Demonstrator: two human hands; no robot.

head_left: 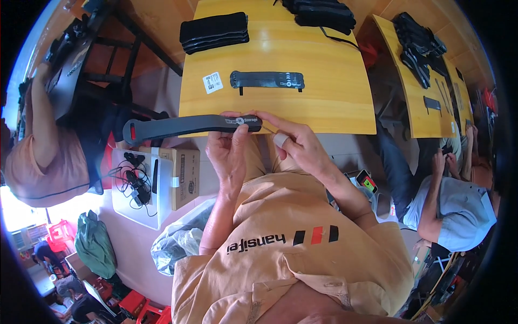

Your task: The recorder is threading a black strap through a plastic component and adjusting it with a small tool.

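Note:
A long dark grey strap (183,125) with a rounded, red-marked left end is held up just in front of the near table edge. My left hand (229,148) is closed around it near its right end, thumb on top over a printed patch. My right hand (302,146) is at that right end, its index fingertip touching the strap, with a pale wrap round one finger. Something thin shows between these fingers and the strap, too small to name. On the table beyond lies a banded bundle of flat straps (267,80), with a white printed label (212,82) left of it.
The yellow wooden table (329,110) carries stacked black straps (214,32) at back left and more black straps (324,15) at back right. Left of me stand a cardboard box (186,181) and a clear bin with cables (137,186). People sit at both sides.

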